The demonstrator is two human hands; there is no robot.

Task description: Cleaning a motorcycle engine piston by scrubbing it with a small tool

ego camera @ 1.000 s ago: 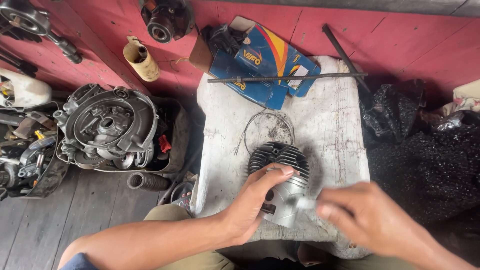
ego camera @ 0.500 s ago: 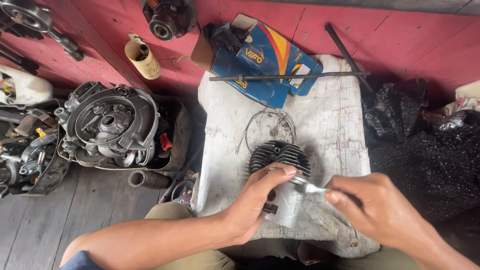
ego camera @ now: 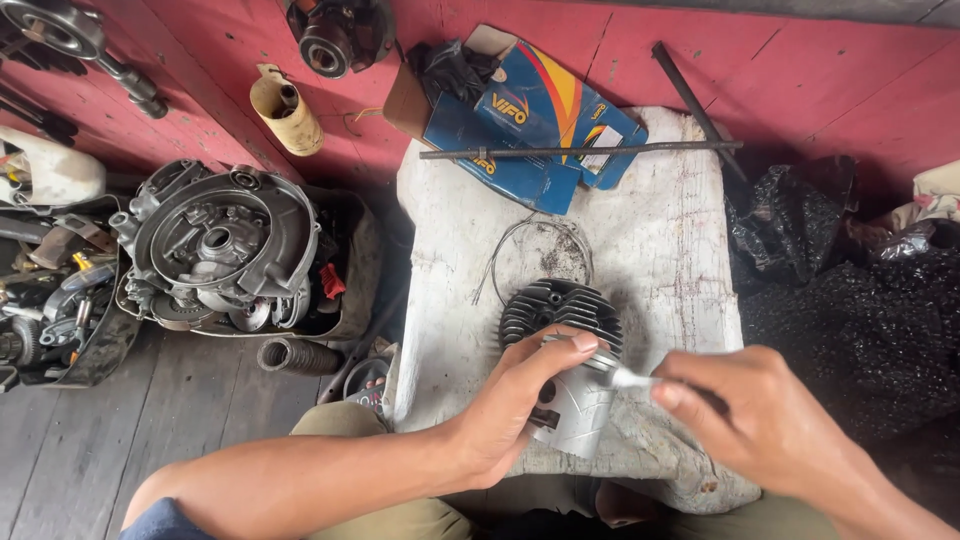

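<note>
since a moment ago the right hand [ego camera: 760,415] has slid a little rightward, fingers pinched narrow on a thin pale tool [ego camera: 632,378] touching the piston's top edge. left hand [ego camera: 515,400] is wrapped around the grey piston [ego camera: 580,405], on the white block [ego camera: 660,250] just before the finned cylinder [ego camera: 560,305].
</note>
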